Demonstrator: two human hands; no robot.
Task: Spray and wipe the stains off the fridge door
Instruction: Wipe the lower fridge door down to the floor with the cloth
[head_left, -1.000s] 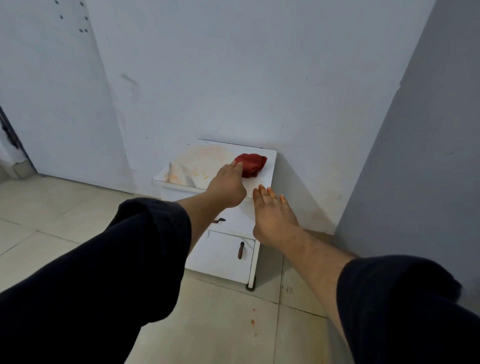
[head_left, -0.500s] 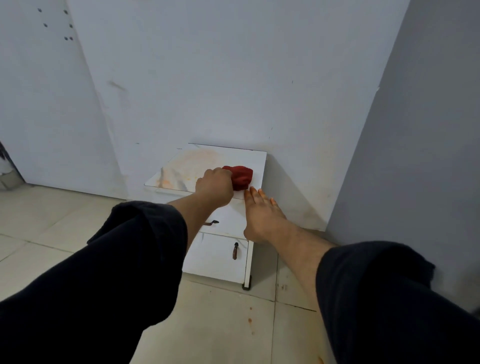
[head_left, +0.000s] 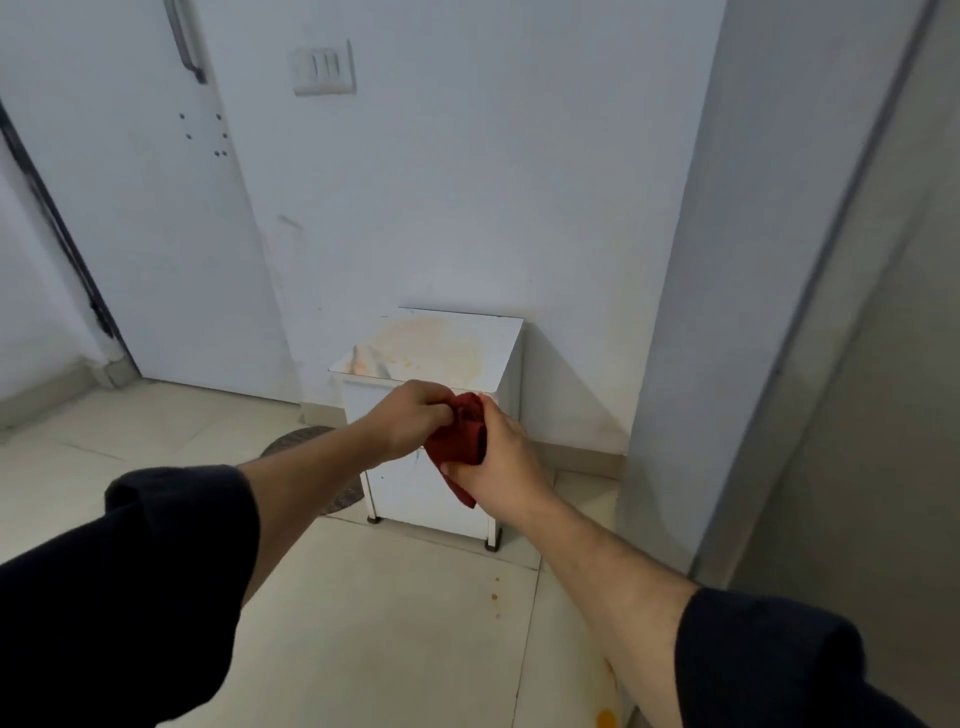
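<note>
The crumpled dark red cloth (head_left: 460, 439) hangs in mid-air between both hands, in front of the small white cabinet with a stained top (head_left: 447, 345). The left hand (head_left: 410, 423), at nine o'clock of the cloth, has its fingers (head_left: 441, 410) pinched shut on the upper folds; the right hand (head_left: 501, 457), at three o'clock, has its fingers curled around the lower bunch, with a loose tail dangling below.

The tall grey panel (head_left: 857, 364) at three o'clock of the hands may be the fridge door, though I cannot tell for sure. No spray bottle is in view.

Risks, as I judge them: wiping dry would smear the stains, since nothing shows that spray is at hand. The bunched cloth gives a poor wiping face unless it is spread. The dangling tail could slip free if one hand lets go. The orange spots on the tiled floor (head_left: 496, 597) at six o'clock could be stepped in and spread.

Count: one cloth, two hands, one cabinet, one wall switch plate (head_left: 323, 67) at twelve o'clock, one white door (head_left: 145, 234) at ten o'clock.
</note>
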